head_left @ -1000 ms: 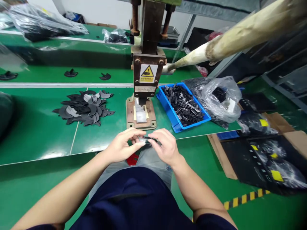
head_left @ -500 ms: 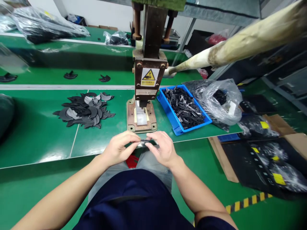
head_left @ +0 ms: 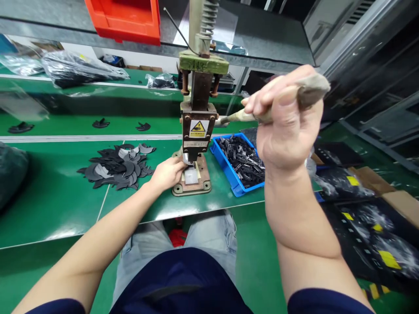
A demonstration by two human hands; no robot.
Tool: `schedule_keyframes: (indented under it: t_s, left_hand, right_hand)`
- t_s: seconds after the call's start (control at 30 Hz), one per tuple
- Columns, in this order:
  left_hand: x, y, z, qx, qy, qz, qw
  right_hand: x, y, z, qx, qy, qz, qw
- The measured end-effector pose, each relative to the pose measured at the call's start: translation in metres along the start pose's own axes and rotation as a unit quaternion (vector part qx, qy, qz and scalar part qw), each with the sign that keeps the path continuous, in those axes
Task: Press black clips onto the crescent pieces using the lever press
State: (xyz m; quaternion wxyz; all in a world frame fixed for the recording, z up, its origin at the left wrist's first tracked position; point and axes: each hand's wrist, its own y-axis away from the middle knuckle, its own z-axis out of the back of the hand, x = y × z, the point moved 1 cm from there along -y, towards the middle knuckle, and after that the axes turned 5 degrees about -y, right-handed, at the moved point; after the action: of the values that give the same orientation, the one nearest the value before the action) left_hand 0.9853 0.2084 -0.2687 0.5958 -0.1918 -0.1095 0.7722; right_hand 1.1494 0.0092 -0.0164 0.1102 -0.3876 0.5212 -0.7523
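Note:
My right hand (head_left: 288,115) is wrapped round the lever handle (head_left: 240,115) of a hand press (head_left: 198,126), raised at the right. At the press base (head_left: 204,176), under the ram, are the fingertips of my left hand (head_left: 168,173). They are pinched on a small dark part, mostly hidden by the fingers and the ram. A pale plate (head_left: 191,176) lies on the base just in front of it. Left of the press, a pile of dark curved pieces (head_left: 114,168) lies on the green bench. A blue bin (head_left: 225,168) full of small black parts stands to the right.
An orange bin (head_left: 126,19) sits on the shelf above. Several dark pieces (head_left: 101,123) lie on the strip behind the bench. Bagged goods (head_left: 340,183) and cartons stand at the right, and a dark bag (head_left: 11,174) at the left edge.
Both hands were together at the bench edge, holding a small dark part. The left has moved forward under the ram; the right has gone up to the lever handle. The view has tilted up.

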Motion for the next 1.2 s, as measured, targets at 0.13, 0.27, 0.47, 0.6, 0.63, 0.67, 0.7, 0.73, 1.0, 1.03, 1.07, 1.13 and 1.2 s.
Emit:
schedule_keyframes:
  t_s: [0.13, 0.27, 0.47, 0.6, 0.63, 0.67, 0.7, 0.73, 1.0, 1.03, 1.07, 1.13, 1.2]
  left_hand:
    - [-0.004, -0.002, 0.003, 0.012, -0.019, -0.028, 0.999]
    - [-0.004, -0.001, 0.001, -0.002, 0.012, -0.026, 1.0]
    - [0.015, -0.006, 0.005, 0.024, 0.06, -0.019, 0.998]
    - [0.08, -0.019, 0.023, 0.055, -0.041, 0.087, 0.994]
    - [0.101, -0.023, 0.027, 0.066, -0.075, 0.128, 0.987]
    - [0.121, -0.026, 0.03, 0.084, -0.106, 0.169, 0.976]
    - [0.139, -0.029, 0.032, 0.113, -0.13, 0.199, 0.965]
    - [0.155, -0.032, 0.033, 0.147, -0.148, 0.218, 0.953]
    - [0.196, -0.041, 0.026, 0.301, -0.162, 0.262, 0.903]
    - [0.195, -0.041, 0.027, 0.3, -0.162, 0.255, 0.905]
    - [0.193, -0.04, 0.027, 0.299, -0.161, 0.246, 0.908]
    - [0.189, -0.04, 0.029, 0.299, -0.159, 0.228, 0.913]
    - [0.185, -0.039, 0.029, 0.301, -0.154, 0.214, 0.917]
  right_hand:
    - [-0.005, 0.046, -0.014, -0.081, -0.046, 0.05, 0.994]
    - [-0.014, 0.117, -0.018, -0.091, 0.021, 0.066, 0.993]
    - [-0.028, 0.167, -0.016, -0.106, 0.101, 0.066, 0.987]
    - [-0.031, 0.168, -0.017, -0.111, 0.111, 0.07, 0.985]
    - [-0.031, 0.168, -0.018, -0.113, 0.111, 0.069, 0.985]
    - [-0.031, 0.168, -0.018, -0.116, 0.11, 0.066, 0.985]
    - [-0.031, 0.168, -0.019, -0.121, 0.109, 0.064, 0.985]
    - [-0.031, 0.169, -0.02, -0.128, 0.107, 0.063, 0.984]
    - [-0.033, 0.169, -0.023, -0.142, 0.1, 0.069, 0.982]
    - [-0.033, 0.169, -0.023, -0.141, 0.1, 0.07, 0.983]
    - [-0.033, 0.169, -0.023, -0.14, 0.101, 0.071, 0.982]
    - [-0.034, 0.169, -0.024, -0.145, 0.103, 0.073, 0.981]
    - [-0.034, 0.169, -0.025, -0.151, 0.102, 0.072, 0.981]
